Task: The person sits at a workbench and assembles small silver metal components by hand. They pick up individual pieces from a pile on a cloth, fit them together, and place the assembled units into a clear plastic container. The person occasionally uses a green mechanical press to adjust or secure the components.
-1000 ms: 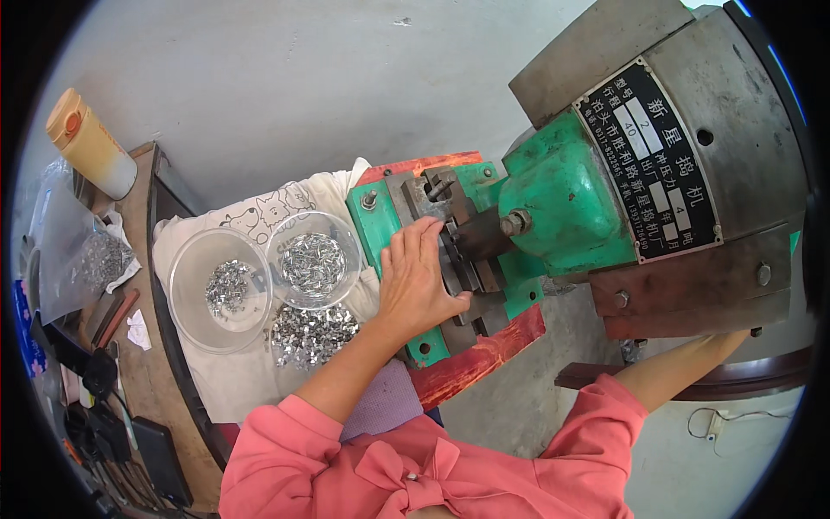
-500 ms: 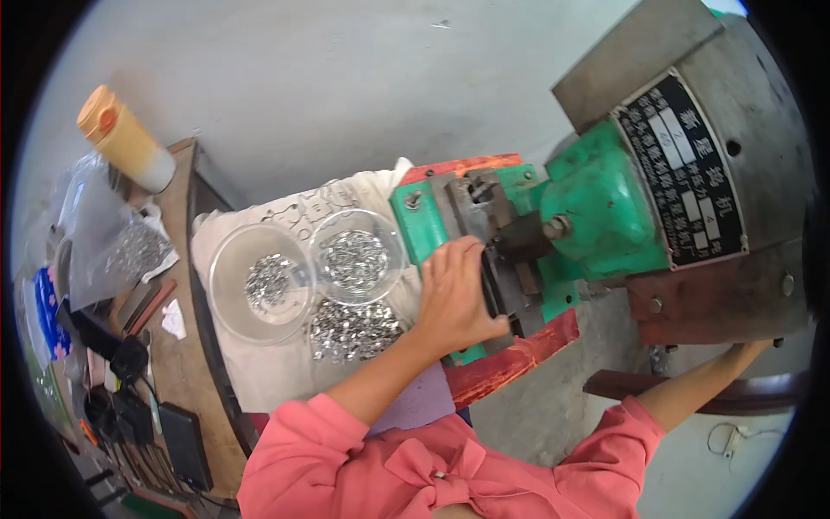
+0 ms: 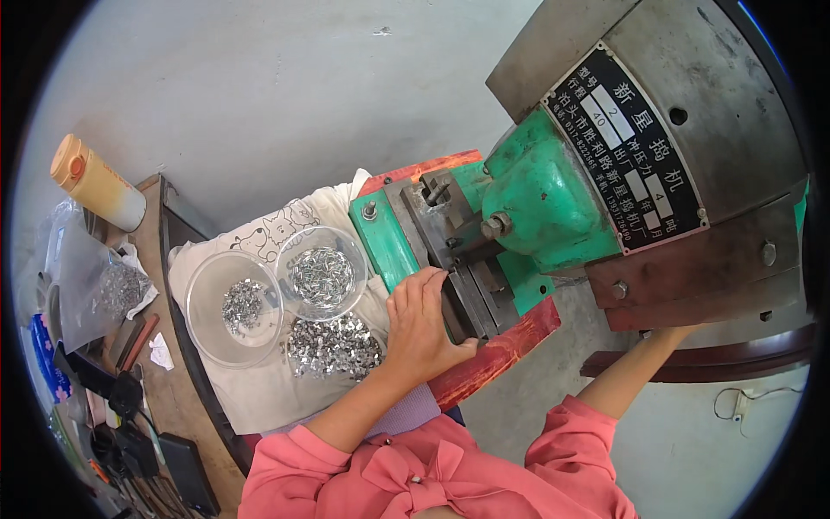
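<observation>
My left hand (image 3: pixel 422 324) rests at the near left edge of the steel die block (image 3: pixel 474 298) on a green press (image 3: pixel 553 199). Its fingers reach onto the block's edge, with the thumb held apart at the near end. No part shows between thumb and fingers. Just above the fingertips sits a dark punch (image 3: pixel 478 251). My right forearm (image 3: pixel 635 368) goes up behind the machine's lower housing (image 3: pixel 700 281), which hides that hand's fingers. Left of my left hand, shiny small metal pieces (image 3: pixel 333 346) lie heaped on a cream cloth (image 3: pixel 268 398).
Two clear round tubs, one larger (image 3: pixel 192 298) and one smaller (image 3: pixel 356 303), hold metal bits on the cloth. A wooden desk (image 3: pixel 186 381) at left carries an orange-and-white bottle (image 3: pixel 99 186), a plastic bag (image 3: pixel 78 259) and several tools. A red-painted edge (image 3: pixel 510 355) borders the press base.
The view has shifted, so the press and tubs appear farther left. My left hand has drawn back a little toward me along the die, uncovering more of it. My right arm stays behind the machine.
</observation>
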The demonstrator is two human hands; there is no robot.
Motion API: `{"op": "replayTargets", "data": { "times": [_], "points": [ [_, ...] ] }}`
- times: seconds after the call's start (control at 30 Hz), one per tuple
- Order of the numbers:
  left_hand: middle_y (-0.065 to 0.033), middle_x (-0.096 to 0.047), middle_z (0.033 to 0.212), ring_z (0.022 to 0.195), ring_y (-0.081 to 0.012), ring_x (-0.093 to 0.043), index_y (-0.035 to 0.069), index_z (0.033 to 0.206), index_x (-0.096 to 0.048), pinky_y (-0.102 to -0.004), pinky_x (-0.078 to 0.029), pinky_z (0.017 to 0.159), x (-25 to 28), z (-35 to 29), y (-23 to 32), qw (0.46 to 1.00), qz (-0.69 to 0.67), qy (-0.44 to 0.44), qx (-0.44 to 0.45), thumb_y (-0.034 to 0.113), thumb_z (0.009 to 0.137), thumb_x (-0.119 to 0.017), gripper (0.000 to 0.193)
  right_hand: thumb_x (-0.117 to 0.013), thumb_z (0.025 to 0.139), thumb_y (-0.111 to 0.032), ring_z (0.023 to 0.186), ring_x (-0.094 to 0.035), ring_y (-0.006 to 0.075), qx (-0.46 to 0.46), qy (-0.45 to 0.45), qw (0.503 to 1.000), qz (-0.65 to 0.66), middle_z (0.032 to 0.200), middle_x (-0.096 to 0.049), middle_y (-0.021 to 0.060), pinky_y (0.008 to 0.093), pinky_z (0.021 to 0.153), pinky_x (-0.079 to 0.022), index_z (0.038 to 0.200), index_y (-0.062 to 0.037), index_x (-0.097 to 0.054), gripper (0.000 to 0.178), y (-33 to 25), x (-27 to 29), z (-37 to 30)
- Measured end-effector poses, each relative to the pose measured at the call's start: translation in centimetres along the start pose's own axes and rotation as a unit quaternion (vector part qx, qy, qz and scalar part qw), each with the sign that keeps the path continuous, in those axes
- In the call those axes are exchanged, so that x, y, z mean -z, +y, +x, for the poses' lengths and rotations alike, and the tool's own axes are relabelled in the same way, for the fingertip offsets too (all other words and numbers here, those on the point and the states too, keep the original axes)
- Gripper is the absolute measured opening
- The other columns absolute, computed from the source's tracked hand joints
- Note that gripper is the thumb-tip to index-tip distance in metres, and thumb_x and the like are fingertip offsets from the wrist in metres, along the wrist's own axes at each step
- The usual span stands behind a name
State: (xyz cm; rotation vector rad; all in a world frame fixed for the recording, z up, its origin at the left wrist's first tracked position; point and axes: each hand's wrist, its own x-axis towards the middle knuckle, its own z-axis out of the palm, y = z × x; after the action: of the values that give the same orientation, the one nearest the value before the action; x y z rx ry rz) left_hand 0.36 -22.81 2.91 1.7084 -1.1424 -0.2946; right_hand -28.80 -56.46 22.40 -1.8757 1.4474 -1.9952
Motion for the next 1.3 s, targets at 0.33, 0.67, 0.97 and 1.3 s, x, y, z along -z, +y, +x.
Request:
{"op": "replayTargets", "data": {
  "times": [0.33, 0.67, 0.97, 1.3],
  "points": [
    [-0.0201, -0.039, 0.14, 0.13, -0.0395, -0.04, 0.001, 0.143, -0.038, -0.0494, -0.032, 0.11, 1.8, 1.0, -1.3, 0.996, -0.05, -0.071, -0.021, 0.032, 0.055, -0.097, 0.11, -0.057, 0.102, -0.017, 0.061, -0.056, 0.0061, -0.272, -0.447, 0.842, 0.133, 0.078, -0.066, 0.0038, 0.0222, 0.054, -0.045, 0.098, 0.0027, -0.068, 0.023, -9.3, -2.8, -28.5],
    [-0.0204, -0.046, 0.131, 0.122, -0.0393, -0.044, -0.001, 0.134, -0.047, -0.0482, -0.036, 0.105, 1.9, 2.0, -2.2, 0.995, -0.071, -0.052, -0.053, 0.03, 0.066, -0.092, 0.087, -0.06, 0.103, -0.022, 0.06, -0.061, 0.0085, -0.309, -0.62, 0.707, 0.14, 0.076, -0.067, 0.0076, 0.0234, 0.052, -0.048, 0.093, 0.0075, -0.067, 0.032, -9.5, -5.0, -26.3],
    [-0.0189, -0.052, 0.125, 0.119, -0.0364, -0.046, -0.001, 0.126, -0.053, -0.0441, -0.038, 0.104, 2.1, 2.5, -2.0, 0.994, -0.086, -0.035, -0.049, 0.022, 0.074, -0.086, 0.065, -0.062, 0.102, -0.013, 0.073, -0.066, 0.0114, -0.31, -0.608, 0.702, 0.203, 0.089, -0.068, 0.0108, 0.0243, 0.066, -0.057, 0.117, 0.0125, -0.062, 0.03, -8.9, -4.6, -27.2],
    [-0.0179, -0.055, 0.122, 0.117, -0.0366, -0.047, 0.0, 0.122, -0.055, -0.044, -0.039, 0.103, 1.9, 2.9, -2.0, 0.994, -0.092, -0.029, -0.047, 0.02, 0.075, -0.085, 0.059, -0.058, 0.1, -0.006, 0.073, -0.065, 0.0112, -0.349, -0.685, 0.628, 0.124, 0.09, -0.067, 0.0091, 0.0264, 0.066, -0.056, 0.114, 0.003, -0.059, 0.016, -9.9, -5.8, -24.6]
  ]
}}
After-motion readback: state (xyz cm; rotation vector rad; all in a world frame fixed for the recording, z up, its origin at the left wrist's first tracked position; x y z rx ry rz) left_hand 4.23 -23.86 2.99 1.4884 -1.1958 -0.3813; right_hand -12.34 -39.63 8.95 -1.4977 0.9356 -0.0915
